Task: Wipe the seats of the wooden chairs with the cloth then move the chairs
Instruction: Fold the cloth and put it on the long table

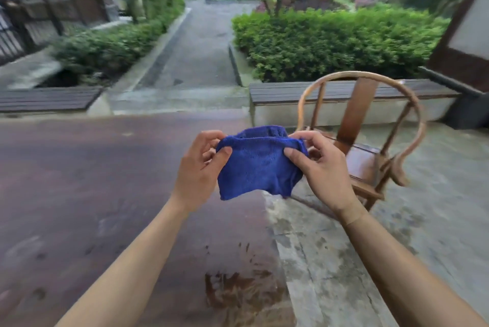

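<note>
At the centre of the frame, both hands hold up a deep blue terry cloth point(258, 165) in the air. The left hand point(201, 167) pinches its upper left edge between thumb and fingers, and the right hand point(321, 167) pinches the upper right edge the same way, so the cloth hangs slack between them. Right of centre, behind the right hand, a brown wooden round-backed chair point(362, 125) stands on grey stained paving point(423, 220), its seat bare. A reddish-brown wet floor point(92, 181) fills the lower left.
</note>
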